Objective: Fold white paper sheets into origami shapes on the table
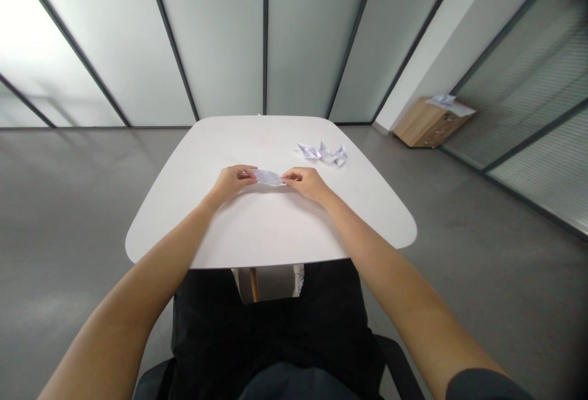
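Observation:
Between my two hands is a small folded piece of white paper (269,177), long and pointed in outline, held slightly above the table. My left hand (233,181) pinches its left end between thumb and fingers. At the opposite end, my right hand (307,182) grips the paper the same way. Beyond my right hand, several folded white paper shapes (321,153) that look like paper boats lie close together on the tabletop.
The white table (266,234) has rounded corners, and its front edge lies above my lap. Frosted glass panels (220,38) stand behind it. A wooden cabinet (425,122) with papers on top is at the far right. Chair armrests flank me.

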`<action>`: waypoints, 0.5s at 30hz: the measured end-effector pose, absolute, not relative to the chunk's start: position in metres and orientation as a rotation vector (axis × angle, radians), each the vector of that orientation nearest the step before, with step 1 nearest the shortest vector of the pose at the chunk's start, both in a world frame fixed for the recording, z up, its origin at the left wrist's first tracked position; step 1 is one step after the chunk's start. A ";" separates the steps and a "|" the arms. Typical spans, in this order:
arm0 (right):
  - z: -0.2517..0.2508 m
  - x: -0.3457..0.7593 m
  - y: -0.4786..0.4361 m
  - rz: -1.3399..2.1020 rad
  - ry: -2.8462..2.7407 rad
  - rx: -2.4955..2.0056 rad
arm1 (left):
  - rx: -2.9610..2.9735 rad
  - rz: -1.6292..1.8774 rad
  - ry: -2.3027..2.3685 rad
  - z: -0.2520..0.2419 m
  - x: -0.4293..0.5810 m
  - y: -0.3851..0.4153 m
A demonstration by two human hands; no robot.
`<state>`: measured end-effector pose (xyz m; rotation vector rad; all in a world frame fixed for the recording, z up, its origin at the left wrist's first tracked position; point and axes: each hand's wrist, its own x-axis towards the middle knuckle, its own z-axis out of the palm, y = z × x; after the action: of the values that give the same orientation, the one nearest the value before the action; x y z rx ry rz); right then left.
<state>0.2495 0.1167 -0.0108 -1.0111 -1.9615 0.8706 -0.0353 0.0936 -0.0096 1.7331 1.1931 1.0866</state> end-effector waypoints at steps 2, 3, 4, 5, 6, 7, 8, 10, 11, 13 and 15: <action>-0.012 0.249 0.117 0.866 -1.977 -1.005 | 1.772 1.041 1.185 -0.011 -0.035 0.094; -0.013 0.248 0.117 0.863 -1.989 -0.999 | 1.804 1.020 1.186 -0.012 -0.034 0.095; -0.014 0.247 0.116 0.857 -2.002 -0.993 | 1.843 1.002 1.192 -0.014 -0.034 0.095; -0.014 0.246 0.116 0.848 -2.014 -0.988 | 1.881 0.990 1.203 -0.015 -0.033 0.096; -0.014 0.246 0.116 0.837 -2.024 -0.984 | 1.914 0.977 1.215 -0.016 -0.033 0.096; -0.014 0.246 0.116 0.825 -2.033 -0.983 | 1.939 0.968 1.224 -0.017 -0.032 0.097; -0.014 0.246 0.116 0.813 -2.039 -0.984 | 1.952 0.963 1.226 -0.017 -0.032 0.097; -0.014 0.247 0.117 0.787 -2.046 -0.988 | 1.957 0.972 1.207 -0.016 -0.033 0.097; -0.015 0.248 0.118 0.771 -2.045 -0.990 | 1.957 0.984 1.193 -0.016 -0.034 0.097; -0.016 0.250 0.121 0.726 -2.023 -0.996 | 1.953 1.019 1.187 -0.014 -0.036 0.098; -0.017 0.253 0.126 0.659 -1.954 -1.018 | 1.958 1.067 1.269 -0.015 -0.040 0.100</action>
<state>0.2535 0.1259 -0.0167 -1.0181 -1.9537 0.6590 -0.0398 0.0996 -0.0147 1.9576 1.2691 1.0668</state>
